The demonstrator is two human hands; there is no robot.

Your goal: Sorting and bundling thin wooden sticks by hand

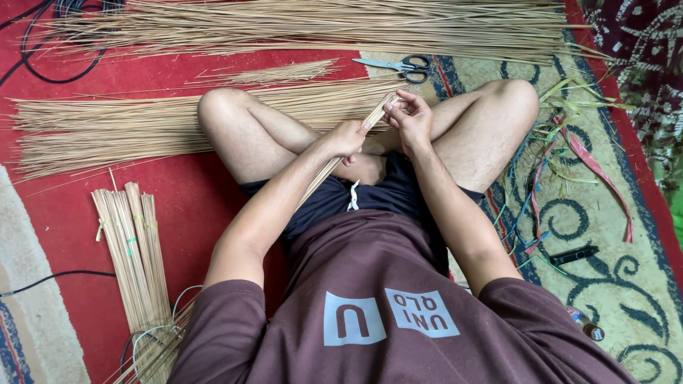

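I sit cross-legged on a carpet. My left hand (346, 138) grips a thin bundle of tan sticks (375, 115) partway along its length; the bundle slants from my lap up toward its top end. My right hand (408, 118) pinches the bundle's top end with the fingertips, just above my crossed legs. The lower part of the bundle (321, 178) passes behind my left forearm.
Long loose tan sticks (135, 124) lie spread across the red carpet ahead, with a larger heap (320, 25) farther off. Scissors (398, 65) lie beyond my knees. Tied stick bundles (135, 256) sit at the left. Coloured strips (569, 156) and a black marker (575, 254) lie at right. Black cables (43, 57) run at far left.
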